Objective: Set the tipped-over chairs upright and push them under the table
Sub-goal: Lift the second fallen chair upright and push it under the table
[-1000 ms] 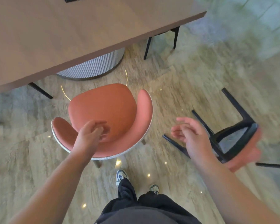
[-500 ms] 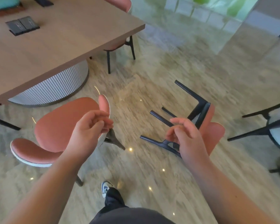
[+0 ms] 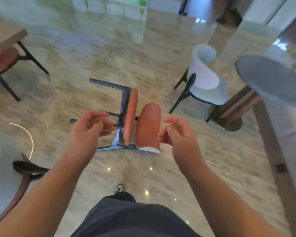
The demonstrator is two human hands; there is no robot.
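A coral chair (image 3: 140, 124) is lying tipped on its side on the glossy marble floor (image 3: 96, 53), its dark legs (image 3: 109, 84) pointing left toward the counter (image 3: 5, 35), which is sitting well apart at the far left. The person is standing over it with both hands hovering above: the left hand (image 3: 89, 129) is half curled and gripping nothing, and the right hand (image 3: 176, 134) is loosely open beside the backrest, likewise empty. To my eye the risk is the polished floor: the legs could skid as the chair is being levered up, or the shell could slip from a loose hold. A swinging leg could also knock the white chair (image 3: 203, 76) standing near on the right. There are no containers anywhere in sight.
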